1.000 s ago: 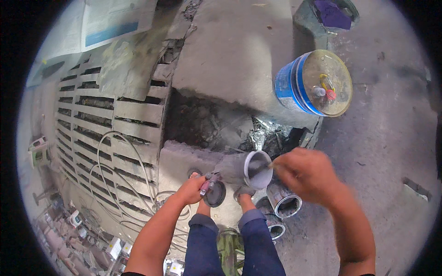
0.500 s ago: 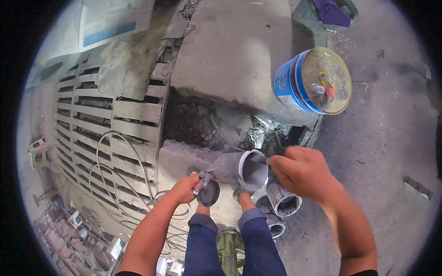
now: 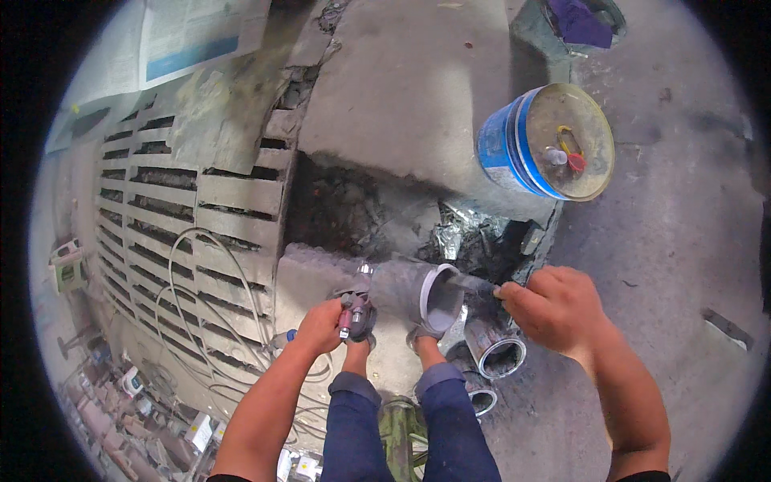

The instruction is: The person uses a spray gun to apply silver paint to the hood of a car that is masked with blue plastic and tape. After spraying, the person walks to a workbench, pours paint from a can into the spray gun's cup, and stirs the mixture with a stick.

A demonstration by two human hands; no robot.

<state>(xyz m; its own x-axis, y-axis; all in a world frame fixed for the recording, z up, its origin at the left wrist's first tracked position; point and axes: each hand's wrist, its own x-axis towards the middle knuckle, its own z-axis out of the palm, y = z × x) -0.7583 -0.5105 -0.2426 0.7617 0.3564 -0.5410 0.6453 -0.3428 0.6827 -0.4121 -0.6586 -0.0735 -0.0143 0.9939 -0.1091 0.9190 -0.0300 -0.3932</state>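
Note:
My left hand (image 3: 325, 325) is closed round a spray gun (image 3: 358, 312) with reddish and metal fittings. The gun is beside a grey paint can (image 3: 401, 291), with its metal nozzle end pointing away from me. The can has a pale rim and its open mouth faces right; grey coats its inside. In my right hand (image 3: 556, 309), just right of the mouth, the fingers pinch a flat grey stick (image 3: 475, 283). Its far end reaches over the can's rim. I cannot tell whether the stick touches the can.
Two open, stained cans (image 3: 502, 357) stand right of my feet. Beyond is a blue-and-white bucket (image 3: 514, 149) with small items on its lid. A rubble-filled pit (image 3: 361, 213) lies ahead. Left are a slatted grate (image 3: 241, 193) and a looped hose (image 3: 173, 281). A dark-lined bin (image 3: 534, 36) stands far right.
My right hand has moved right, drawing more of the stick out of the can. The spray gun in my left hand has turned, and its round cup shows less.

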